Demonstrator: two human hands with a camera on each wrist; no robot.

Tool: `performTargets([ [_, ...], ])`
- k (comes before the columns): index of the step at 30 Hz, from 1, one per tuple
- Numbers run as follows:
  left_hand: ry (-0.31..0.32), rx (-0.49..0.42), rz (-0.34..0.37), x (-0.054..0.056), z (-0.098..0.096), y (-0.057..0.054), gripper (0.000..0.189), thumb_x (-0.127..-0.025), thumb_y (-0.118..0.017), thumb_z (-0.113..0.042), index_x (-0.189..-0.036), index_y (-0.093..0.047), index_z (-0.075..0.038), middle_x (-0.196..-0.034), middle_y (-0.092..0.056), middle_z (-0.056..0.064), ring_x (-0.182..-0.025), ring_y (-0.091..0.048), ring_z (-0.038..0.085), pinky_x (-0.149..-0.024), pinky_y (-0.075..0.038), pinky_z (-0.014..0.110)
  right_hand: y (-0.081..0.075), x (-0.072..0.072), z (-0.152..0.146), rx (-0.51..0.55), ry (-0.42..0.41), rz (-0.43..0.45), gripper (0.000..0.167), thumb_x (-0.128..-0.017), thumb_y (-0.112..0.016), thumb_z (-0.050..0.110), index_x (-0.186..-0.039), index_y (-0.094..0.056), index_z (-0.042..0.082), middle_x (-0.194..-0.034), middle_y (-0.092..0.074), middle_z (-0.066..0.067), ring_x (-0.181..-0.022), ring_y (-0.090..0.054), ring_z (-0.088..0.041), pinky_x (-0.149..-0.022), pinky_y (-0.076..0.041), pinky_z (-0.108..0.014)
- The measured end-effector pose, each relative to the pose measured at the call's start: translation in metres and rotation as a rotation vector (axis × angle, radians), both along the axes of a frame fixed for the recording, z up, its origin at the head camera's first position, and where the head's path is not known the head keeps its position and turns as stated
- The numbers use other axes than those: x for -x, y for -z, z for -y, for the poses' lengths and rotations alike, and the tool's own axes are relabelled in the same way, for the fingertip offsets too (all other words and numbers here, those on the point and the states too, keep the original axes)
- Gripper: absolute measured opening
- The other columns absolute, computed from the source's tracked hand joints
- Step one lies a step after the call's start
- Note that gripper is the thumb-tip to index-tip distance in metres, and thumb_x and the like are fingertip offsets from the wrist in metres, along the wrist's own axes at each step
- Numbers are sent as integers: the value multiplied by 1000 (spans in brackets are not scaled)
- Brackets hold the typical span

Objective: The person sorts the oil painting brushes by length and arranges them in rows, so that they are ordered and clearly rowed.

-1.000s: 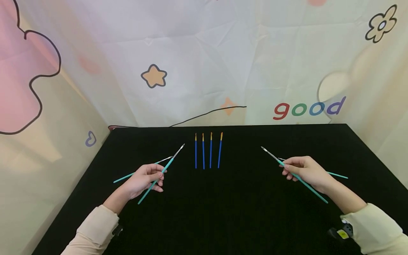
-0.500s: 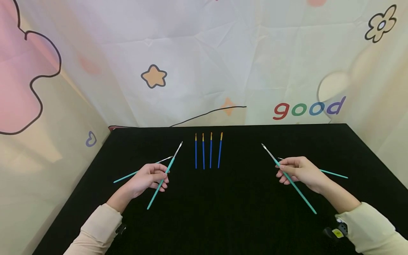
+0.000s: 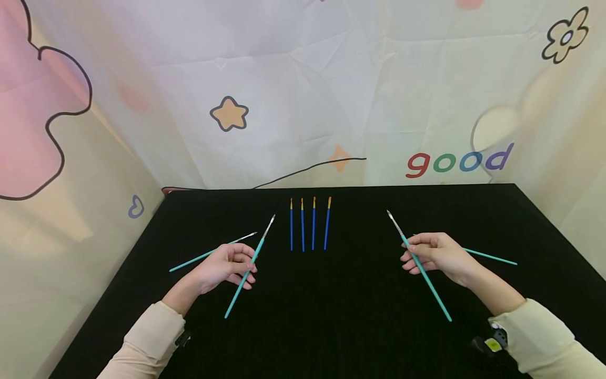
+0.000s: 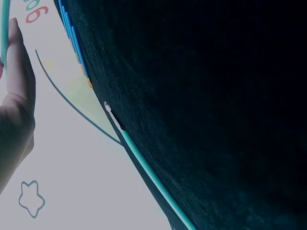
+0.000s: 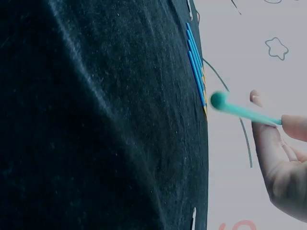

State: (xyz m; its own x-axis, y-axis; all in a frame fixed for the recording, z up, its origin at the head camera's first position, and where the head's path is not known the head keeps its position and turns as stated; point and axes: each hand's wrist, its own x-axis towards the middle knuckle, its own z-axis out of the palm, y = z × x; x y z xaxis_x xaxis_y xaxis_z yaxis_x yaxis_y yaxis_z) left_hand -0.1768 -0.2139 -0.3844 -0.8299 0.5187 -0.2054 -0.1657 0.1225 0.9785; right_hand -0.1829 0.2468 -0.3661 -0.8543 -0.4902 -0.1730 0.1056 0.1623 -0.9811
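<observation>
In the head view my left hand (image 3: 229, 268) pinches a teal paintbrush (image 3: 235, 299) between thumb and fingers, its bristles pointing up and away. My right hand (image 3: 437, 255) pinches a second teal paintbrush (image 3: 433, 292), its tip leaning toward the left. Both brushes are held above the black table. Another teal paintbrush (image 3: 189, 261) lies behind my left hand; in the left wrist view this lying teal paintbrush (image 4: 153, 172) shows in full length. One more teal paintbrush (image 3: 494, 258) lies beyond my right hand, which partly hides it.
Several blue paintbrushes (image 3: 313, 226) lie side by side near the back of the black table (image 3: 341, 316). A printed cloth (image 3: 303, 95) with a star, a flower and the word "good" hangs behind and along the sides.
Both hands, each holding its teal paintbrush, have moved inward, the left to the right and the right to the left. The brushes have turned more upright in view. The lying brushes have stayed put.
</observation>
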Motion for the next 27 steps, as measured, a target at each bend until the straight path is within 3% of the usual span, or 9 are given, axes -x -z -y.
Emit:
performTargets([
  [7, 41, 4, -8, 0, -2, 3, 45, -89, -51, 4, -127, -31, 19, -88, -57, 20, -69, -63, 19, -70, -52, 45, 3, 1, 5, 35, -29, 6, 20, -96, -45, 8, -110, -48, -6, -93, -64, -14, -82, -65, -21, -74, -52, -35],
  [14, 32, 12, 14, -2, -8, 3, 40, -89, -53, 1, -121, -36, 18, -96, -51, 25, -72, -62, 21, -70, -52, 46, 6, 2, 9, 53, -17, 18, 34, -95, -44, 6, -121, -38, -15, -93, -65, -14, -82, -65, -20, -74, -52, -35],
  [20, 33, 24, 47, -2, -12, 3, 31, -90, -47, 3, -116, -37, 17, -88, -52, 21, -69, -60, 20, -67, -52, 47, 7, 2, 12, 44, -21, 30, 43, -95, -40, 4, -128, -25, -21, -93, -64, -13, -82, -65, -20, -75, -52, -35],
  [27, 28, 54, 35, -2, -17, 9, 29, -91, -49, -3, -111, -41, 16, -82, -53, 13, -67, -60, 20, -65, -53, 46, 8, 1, 15, 45, -11, 49, 47, -95, -43, 5, -130, -24, -21, -93, -64, -13, -82, -65, -20, -75, -52, -35],
])
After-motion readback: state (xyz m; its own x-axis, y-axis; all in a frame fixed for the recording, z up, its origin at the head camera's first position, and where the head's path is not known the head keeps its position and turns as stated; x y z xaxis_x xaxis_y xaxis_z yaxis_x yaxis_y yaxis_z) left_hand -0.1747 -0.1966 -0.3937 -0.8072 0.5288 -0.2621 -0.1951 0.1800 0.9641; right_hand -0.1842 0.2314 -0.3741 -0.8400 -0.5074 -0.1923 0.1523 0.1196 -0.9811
